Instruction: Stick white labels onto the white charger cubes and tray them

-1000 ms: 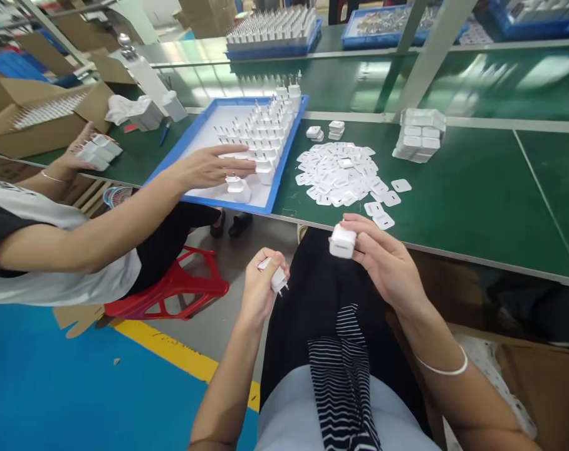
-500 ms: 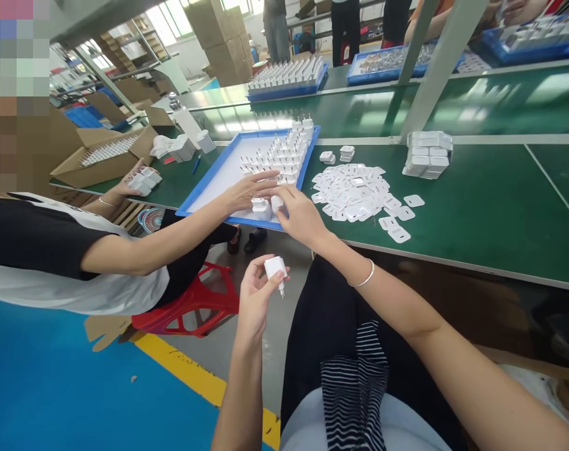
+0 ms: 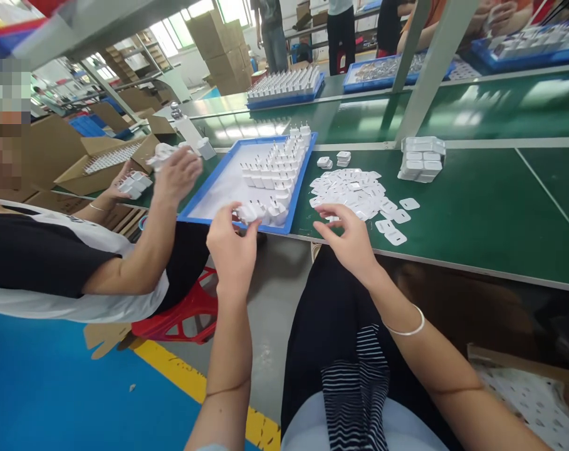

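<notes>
My left hand (image 3: 232, 254) is at the front edge of the blue-rimmed tray (image 3: 204, 188), thumb and fingers closed around a white plug charger (image 3: 247, 212). That charger is partly hidden by the fingers. More white chargers (image 3: 277, 210) stand close to it, and rows of them (image 3: 270, 175) fill the tray's right side, pins up. My right hand (image 3: 351, 241) hovers at the near edge of a pile of flat white pieces (image 3: 348, 189), its thumb and fingers apart. Nothing shows between them.
A co-worker's hand (image 3: 178, 175) is raised left of the tray; the other holds several white chargers (image 3: 135, 184). An open carton (image 3: 73, 178) stands behind. A bundled stack of white pieces (image 3: 422, 164) sits right on the green table (image 3: 491, 207). A metal post (image 3: 416, 106) rises beyond.
My left hand has risen from my lap to the tray with its charger. My right hand has left the tray and moved right. The co-worker's arm has drawn back left from the tray.
</notes>
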Tool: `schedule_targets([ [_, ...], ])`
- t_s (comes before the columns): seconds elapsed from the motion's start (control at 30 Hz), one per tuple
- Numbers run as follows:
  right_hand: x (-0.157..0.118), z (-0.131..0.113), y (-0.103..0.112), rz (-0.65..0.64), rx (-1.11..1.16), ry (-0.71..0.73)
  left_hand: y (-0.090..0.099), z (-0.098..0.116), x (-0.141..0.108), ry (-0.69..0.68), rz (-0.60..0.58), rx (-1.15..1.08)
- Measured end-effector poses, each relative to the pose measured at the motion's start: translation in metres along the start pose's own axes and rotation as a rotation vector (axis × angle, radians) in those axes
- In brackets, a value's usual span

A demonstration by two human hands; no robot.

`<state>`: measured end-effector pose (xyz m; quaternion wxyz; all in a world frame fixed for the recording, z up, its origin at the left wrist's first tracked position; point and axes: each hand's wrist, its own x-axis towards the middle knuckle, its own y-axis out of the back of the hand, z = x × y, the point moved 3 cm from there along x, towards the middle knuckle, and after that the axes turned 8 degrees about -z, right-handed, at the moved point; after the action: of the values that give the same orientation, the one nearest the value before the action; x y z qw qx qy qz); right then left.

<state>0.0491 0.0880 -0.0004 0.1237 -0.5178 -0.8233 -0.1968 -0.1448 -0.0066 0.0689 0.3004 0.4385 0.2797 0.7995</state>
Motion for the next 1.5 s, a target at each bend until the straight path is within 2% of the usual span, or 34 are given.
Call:
schedule_targets([
  [0.07,-0.015,0.012,0.004,0.005,0.066,-0.088,0.005,0.008,0.026,-0.050,0.026,0.001],
  [0.13,-0.027,0.019,0.005,0.013,0.125,-0.147,0.002,0.015,0.059,-0.077,-0.036,0.035],
  [0.17,-0.032,0.020,0.005,0.015,0.151,-0.163,-0.003,0.017,0.076,-0.060,-0.117,0.079],
  [0.23,-0.040,0.018,0.006,0.011,0.202,-0.177,-0.020,0.014,0.108,0.056,-0.351,0.180],
  [0.3,-0.047,0.010,0.011,0.011,0.255,-0.182,-0.040,0.008,0.130,0.129,-0.525,0.205],
  [0.37,-0.053,0.000,0.017,0.014,0.320,-0.181,-0.059,0.001,0.143,0.174,-0.640,0.188],
  [0.47,-0.059,-0.011,0.027,0.060,0.417,-0.161,-0.080,-0.010,0.150,0.218,-0.748,0.106],
  [0.53,-0.061,-0.016,0.033,0.126,0.442,-0.130,-0.086,-0.018,0.151,0.242,-0.789,0.042],
  [0.6,-0.062,-0.018,0.036,0.180,0.444,-0.101,-0.084,-0.022,0.149,0.260,-0.790,0.016],
  [0.67,-0.063,-0.019,0.037,0.203,0.452,-0.085,-0.073,-0.017,0.140,0.219,-0.657,-0.022],
  [0.73,-0.064,-0.021,0.038,0.223,0.460,-0.078,-0.056,0.000,0.117,0.071,-0.366,-0.181],
  [0.77,-0.065,-0.023,0.039,0.232,0.461,-0.074,-0.048,0.012,0.098,-0.029,-0.269,-0.312],
  [0.8,-0.067,-0.025,0.040,0.234,0.465,-0.067,-0.043,0.027,0.075,-0.126,-0.223,-0.449],
  [0.9,-0.071,-0.033,0.043,0.184,0.498,-0.043,-0.042,0.068,-0.004,-0.275,-0.256,-0.782],
  [0.97,-0.075,-0.039,0.044,0.122,0.537,-0.021,-0.047,0.088,-0.047,-0.248,-0.228,-0.902],
  [1.03,-0.079,-0.045,0.044,0.067,0.579,0.002,-0.053,0.102,-0.074,-0.230,-0.179,-0.959],
  [1.13,-0.085,-0.050,0.042,0.044,0.637,0.015,-0.057,0.112,-0.087,-0.245,-0.136,-0.999],
  [1.27,-0.089,-0.054,0.039,0.050,0.664,0.000,-0.050,0.112,-0.088,-0.264,-0.141,-0.997],
  [1.37,-0.090,-0.056,0.036,0.042,0.670,0.001,-0.045,0.110,-0.090,-0.222,-0.146,-1.043],
  [1.5,-0.093,-0.059,0.034,0.033,0.666,-0.021,-0.050,0.108,-0.094,-0.018,-0.343,-1.257],
])
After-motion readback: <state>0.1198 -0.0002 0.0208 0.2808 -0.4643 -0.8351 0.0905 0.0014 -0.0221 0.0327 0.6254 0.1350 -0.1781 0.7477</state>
